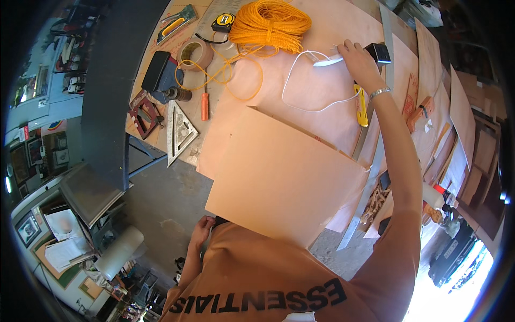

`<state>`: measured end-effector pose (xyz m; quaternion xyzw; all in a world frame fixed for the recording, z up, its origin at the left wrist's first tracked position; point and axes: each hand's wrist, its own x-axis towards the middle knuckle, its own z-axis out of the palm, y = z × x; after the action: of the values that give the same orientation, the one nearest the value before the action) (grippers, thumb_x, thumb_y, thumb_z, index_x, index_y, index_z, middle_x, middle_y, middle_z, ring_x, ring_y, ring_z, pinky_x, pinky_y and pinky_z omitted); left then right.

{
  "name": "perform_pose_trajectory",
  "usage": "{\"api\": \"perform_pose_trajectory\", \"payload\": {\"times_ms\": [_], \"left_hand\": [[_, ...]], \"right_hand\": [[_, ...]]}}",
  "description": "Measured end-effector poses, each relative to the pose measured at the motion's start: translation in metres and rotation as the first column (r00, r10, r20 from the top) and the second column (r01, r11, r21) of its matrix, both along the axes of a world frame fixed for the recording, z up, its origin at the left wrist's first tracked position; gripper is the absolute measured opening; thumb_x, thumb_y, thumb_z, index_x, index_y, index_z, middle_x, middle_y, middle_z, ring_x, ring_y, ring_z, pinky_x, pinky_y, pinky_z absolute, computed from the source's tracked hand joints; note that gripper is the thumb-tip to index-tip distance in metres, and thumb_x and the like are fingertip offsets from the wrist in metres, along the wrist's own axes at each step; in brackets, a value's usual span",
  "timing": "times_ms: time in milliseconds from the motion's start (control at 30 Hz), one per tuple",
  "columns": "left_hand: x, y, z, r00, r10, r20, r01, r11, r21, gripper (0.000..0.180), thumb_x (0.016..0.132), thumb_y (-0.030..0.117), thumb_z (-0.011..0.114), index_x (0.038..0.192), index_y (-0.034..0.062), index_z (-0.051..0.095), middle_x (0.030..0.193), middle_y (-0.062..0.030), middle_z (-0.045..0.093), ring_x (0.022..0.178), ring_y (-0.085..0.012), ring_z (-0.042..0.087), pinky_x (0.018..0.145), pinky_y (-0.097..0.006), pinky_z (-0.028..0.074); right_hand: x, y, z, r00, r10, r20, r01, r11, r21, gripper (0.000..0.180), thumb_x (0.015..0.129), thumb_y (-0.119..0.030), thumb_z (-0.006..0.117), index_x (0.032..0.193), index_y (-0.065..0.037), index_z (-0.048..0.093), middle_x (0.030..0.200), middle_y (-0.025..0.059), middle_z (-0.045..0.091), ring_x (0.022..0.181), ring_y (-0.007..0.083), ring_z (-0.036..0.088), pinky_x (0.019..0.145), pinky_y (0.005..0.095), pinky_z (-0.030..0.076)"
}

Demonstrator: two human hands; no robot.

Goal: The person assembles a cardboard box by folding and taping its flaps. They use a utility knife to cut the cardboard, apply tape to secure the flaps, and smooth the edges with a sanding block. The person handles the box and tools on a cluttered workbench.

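Note:
My right hand (358,61) reaches far across the table, its fingers curled over the end of a slim white object with a cord (328,61). Just right of those fingers stands a small black box (380,53). A yellow utility knife (361,106) lies below my wrist. Down by my waist, my left hand (203,228) is closed beside something dark (219,220); what it holds, if anything, is hidden. Between my body and the table's middle lies a tan board (284,174), its near edge against my shirt.
Orange rope (270,25) lies coiled at the far side, near a tape measure (222,22). Leftward are a tape roll (196,55), a black phone-like slab (156,72), a screwdriver (205,102) and a speed square (179,133). A long metal straightedge (360,220) runs along the right.

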<state>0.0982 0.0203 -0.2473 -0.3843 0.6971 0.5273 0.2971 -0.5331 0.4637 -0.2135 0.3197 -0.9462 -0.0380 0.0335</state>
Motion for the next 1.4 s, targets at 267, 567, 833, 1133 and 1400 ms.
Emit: {"api": "perform_pose_trajectory", "payload": {"times_ms": [267,567,833,1133,1400], "left_hand": [[-0.001,-0.030,-0.032,0.971,-0.238,-0.023,0.237,0.969,-0.064,0.032,0.105,0.034,0.061,0.109,0.0027,0.066,0.095,-0.0071,0.070,0.091,-0.0184,0.065,0.086,-0.033,0.052],[-0.046,-0.087,-0.104,0.930,-0.357,-0.085,0.365,0.924,0.115,0.021,0.101,0.021,0.060,0.108,0.0026,0.067,0.099,-0.0079,0.071,0.091,-0.0179,0.065,0.086,-0.031,0.052],[-0.074,-0.142,-0.133,0.862,-0.494,-0.114,0.506,0.851,0.141,0.026,0.099,0.025,0.063,0.109,0.0006,0.068,0.096,-0.0077,0.071,0.088,-0.0174,0.064,0.082,-0.031,0.051],[-0.048,-0.200,-0.118,0.836,-0.517,-0.183,0.538,0.837,0.096,0.027,0.101,0.026,0.061,0.108,0.0002,0.068,0.097,-0.0083,0.072,0.088,-0.0185,0.066,0.082,-0.033,0.053],[0.032,-0.241,-0.144,0.915,-0.400,-0.042,0.402,0.903,0.154,0.027,0.104,0.028,0.061,0.100,0.0017,0.065,0.093,-0.0058,0.068,0.083,-0.0170,0.061,0.079,-0.034,0.051]], "right_hand": [[0.064,-0.008,0.097,0.981,0.019,0.195,0.028,0.971,-0.237,0.043,0.096,-0.003,0.060,0.139,-0.008,0.058,0.137,0.0150,0.063,0.115,0.0305,0.067,0.093,0.0394,0.055],[0.410,-0.040,0.273,0.663,0.646,0.378,0.201,0.333,-0.921,0.034,0.100,-0.028,0.067,0.112,0.003,0.067,0.098,0.0151,0.070,0.088,0.0256,0.069,0.075,0.0369,0.054],[0.549,-0.212,0.054,0.598,-0.293,0.746,0.801,0.170,-0.575,0.029,0.100,-0.017,0.064,0.123,0.000,0.059,0.109,0.0213,0.067,0.097,0.0372,0.068,0.080,0.0436,0.056],[0.470,-0.258,-0.026,0.364,-0.700,0.614,0.899,0.093,-0.428,0.049,0.091,-0.027,0.071,0.125,0.004,0.056,0.120,0.0312,0.064,0.100,0.0477,0.067,0.087,0.0571,0.056],[0.521,-0.220,0.004,0.431,-0.677,0.596,0.888,0.202,-0.412,0.033,0.085,-0.018,0.067,0.106,0.007,0.063,0.107,0.0314,0.069,0.100,0.0492,0.067,0.089,0.0548,0.056]]}}
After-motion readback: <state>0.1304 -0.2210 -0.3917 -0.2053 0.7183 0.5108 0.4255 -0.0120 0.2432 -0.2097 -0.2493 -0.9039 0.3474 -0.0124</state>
